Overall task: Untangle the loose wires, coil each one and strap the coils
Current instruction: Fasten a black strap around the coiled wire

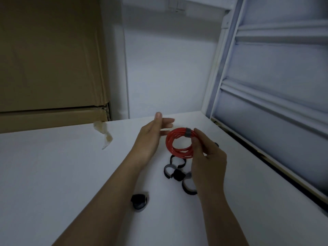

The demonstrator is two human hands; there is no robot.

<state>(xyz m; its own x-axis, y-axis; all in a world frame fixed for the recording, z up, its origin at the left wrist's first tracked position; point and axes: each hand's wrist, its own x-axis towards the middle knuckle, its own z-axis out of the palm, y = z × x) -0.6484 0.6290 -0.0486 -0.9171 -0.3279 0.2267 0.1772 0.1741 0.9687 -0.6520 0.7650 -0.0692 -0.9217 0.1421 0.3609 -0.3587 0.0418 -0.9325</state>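
Room: a dim corner with a pale wall [159, 68] behind a white table [53, 174] that fills the lower view.
Left side: a big cardboard box [49, 59] stands on the table's far left; a crumpled scrap of tape [104, 134] hangs from its lower corner over the tabletop.
Right side: a white slatted frame [266, 68] leans along the table's right edge and is cut off by the picture's border.
Loose straps: a cluster of black and grey hook-and-loop straps [175, 173] lies curled on the table under the hands; the right forearm covers part of the nearest loop.
Lone strap: one more rolled strap [139, 201] lies apart, nearer the person, just beside the left forearm.
Hard to make out: a small dark thing peeks out beyond the right hand's knuckles; what it is cannot be told.
Red wire coil [180, 142]: held up above the table between the two hands, over the strap cluster, wound in several neat turns.
Grey strap [188, 133]: wrapped round the top of the coil, just beside the right thumb tip.
Right hand [207, 157]: thumb and fingers curl round the coil's right side and grip it; the fingers hide that part of the turns.
Left hand [152, 137]: fingers straight and relaxed, palm turned toward the coil, close to its left edge but not touching it, holding nothing.
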